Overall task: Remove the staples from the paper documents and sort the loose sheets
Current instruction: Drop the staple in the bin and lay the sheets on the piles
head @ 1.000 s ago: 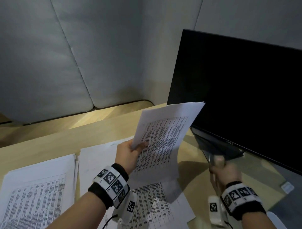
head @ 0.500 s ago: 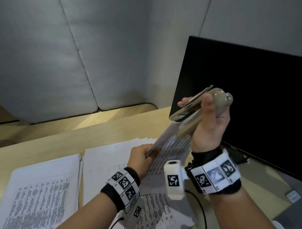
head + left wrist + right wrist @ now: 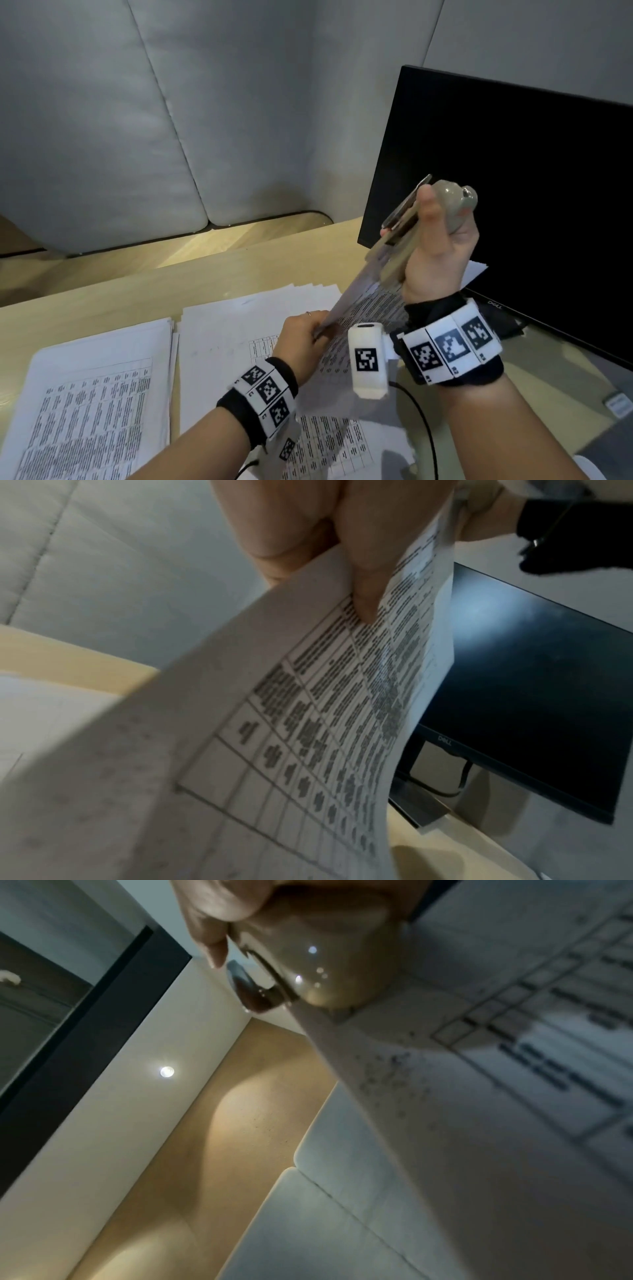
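Stapler (image 3: 428, 219) now raised onto document (image 3: 363, 284), left hand (image 3: 301, 337) below

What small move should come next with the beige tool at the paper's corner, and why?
Probably squeeze the beige stapler-shaped tool and ease it away from the printed paper document. The right hand grips the tool with its front end at the document's raised corner, while the left hand pinches the lower edge, holding it taut above the stacks on the wooden desk. No staple is visible.
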Available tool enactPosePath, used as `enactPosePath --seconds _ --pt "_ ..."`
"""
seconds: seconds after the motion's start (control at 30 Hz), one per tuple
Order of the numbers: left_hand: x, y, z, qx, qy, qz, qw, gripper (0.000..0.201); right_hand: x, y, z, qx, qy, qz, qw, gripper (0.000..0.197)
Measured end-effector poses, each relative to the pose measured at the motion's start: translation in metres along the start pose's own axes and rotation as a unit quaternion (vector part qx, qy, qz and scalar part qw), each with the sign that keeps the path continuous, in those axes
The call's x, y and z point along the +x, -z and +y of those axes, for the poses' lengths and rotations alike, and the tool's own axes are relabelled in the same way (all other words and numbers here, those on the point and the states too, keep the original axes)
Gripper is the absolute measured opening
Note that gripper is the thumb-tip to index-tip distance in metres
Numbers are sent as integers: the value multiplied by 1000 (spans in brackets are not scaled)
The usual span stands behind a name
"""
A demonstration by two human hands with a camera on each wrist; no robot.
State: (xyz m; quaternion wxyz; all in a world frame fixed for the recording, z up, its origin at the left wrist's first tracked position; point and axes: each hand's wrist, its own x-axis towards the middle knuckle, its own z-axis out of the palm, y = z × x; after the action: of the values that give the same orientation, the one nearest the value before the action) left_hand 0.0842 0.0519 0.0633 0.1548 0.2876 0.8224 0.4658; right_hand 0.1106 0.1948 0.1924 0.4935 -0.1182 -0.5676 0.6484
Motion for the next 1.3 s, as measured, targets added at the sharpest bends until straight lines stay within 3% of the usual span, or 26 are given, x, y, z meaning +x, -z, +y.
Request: enactPosePath --seconds 0.07,0.13,0.23,0.3,0.37,0.5,0.6,0.73,0.8,0.83,0.87,0.93,0.97,1.0,1.07,1.17,1.3 --pt "-1 2 -2 -1 28 12 1000 23 0 13 5 -41 37 7 998 33" --pt "-2 5 -7 -7 65 28 997 30 1 33 14 -143 42 58 987 26" --pt "-4 11 -17 -16 118 57 991 24 1 82 44 -348 -37 145 925 65" --pt "-5 15 -23 -12 136 76 988 18 -5 118 63 -453 -136 146 869 72" --pt "-7 17 -27 -13 144 86 986 15 -17 143 75 -543 -225 92 804 61" --pt "-8 20 -34 2 156 92 983 15 -45 169 100 -647 -342 -104 674 37" --pt "-9 19 -34 2 161 88 983 13 -61 182 120 -682 -389 -163 597 36" --pt "-14 21 -33 -13 166 80 983 21 -68 185 127 -704 -384 -187 567 34" --pt "-19 26 -33 -24 172 77 982 29 -67 177 120 -727 -370 -206 541 46" --pt "-21 30 -32 -41 173 77 981 29 -68 170 115 -722 -353 -214 556 58" --pt "-23 34 -32 -59 169 81 981 25 -68 158 108 -685 -336 -226 606 67" --pt "-28 48 -34 -90 166 91 978 12 -76 121 91 -482 -329 -238 777 71" --pt "-31 58 -37 -102 169 102 975 9 -83 99 86 -364 -325 -230 842 71" --pt "-34 69 -41 -107 172 119 972 7 -92 79 84 -294 -310 -220 877 68" --pt "-42 97 -50 -100 179 164 965 5 -108 43 86 -291 -271 -222 890 56" --pt "-58 144 -74 -29 209 214 954 6 -140 -8 97 -337 -276 -274 857 56" --pt "-94 201 -132 173 338 185 906 13 -197 -67 116 -307 -317 -394 807 58"
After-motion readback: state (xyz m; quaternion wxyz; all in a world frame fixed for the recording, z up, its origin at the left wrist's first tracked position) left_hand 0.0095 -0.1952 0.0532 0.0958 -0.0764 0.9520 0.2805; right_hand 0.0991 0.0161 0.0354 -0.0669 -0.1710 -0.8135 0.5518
